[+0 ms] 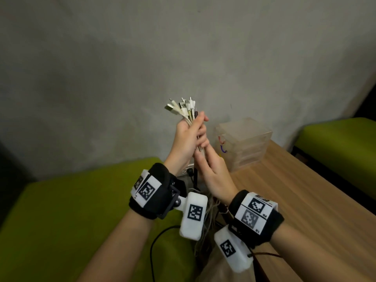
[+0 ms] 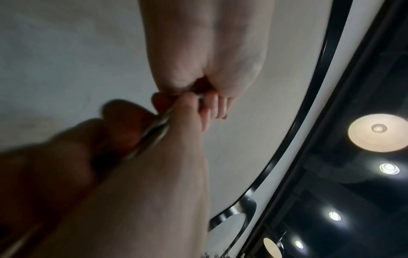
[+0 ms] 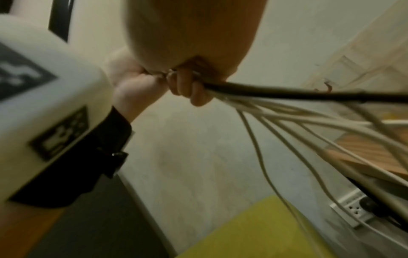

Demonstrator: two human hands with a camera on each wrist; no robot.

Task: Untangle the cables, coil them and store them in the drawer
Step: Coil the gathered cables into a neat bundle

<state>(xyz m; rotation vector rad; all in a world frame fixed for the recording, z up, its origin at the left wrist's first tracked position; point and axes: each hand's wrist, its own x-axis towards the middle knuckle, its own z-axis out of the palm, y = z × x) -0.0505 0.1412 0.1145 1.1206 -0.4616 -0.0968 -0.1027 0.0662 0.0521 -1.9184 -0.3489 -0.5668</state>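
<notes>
Both hands hold the bundle of cables (image 1: 190, 119) upright, plug ends gathered at the top; the coiling is not yet begun.

The left hand (image 1: 186, 143) has its fingers clamped round the bundle just under the plugs; the right hand (image 1: 213, 169), directly below it, has its fingers (image 3: 189, 87) closed round the same strands, which hang loose under it; the next move, I judge, calls for looping this slack; the clear drawer unit (image 1: 244, 143) stands on the table (image 1: 295, 190) to the right of the bundle, shut as far as I can tell; no readable writing, only square coded markers on the wrist bands.

Cables (image 1: 188, 121) vanish behind both wrists around 6 o'clock, lower ends hidden; drawer box (image 1: 243, 143) too hazy to read contents.
</notes>
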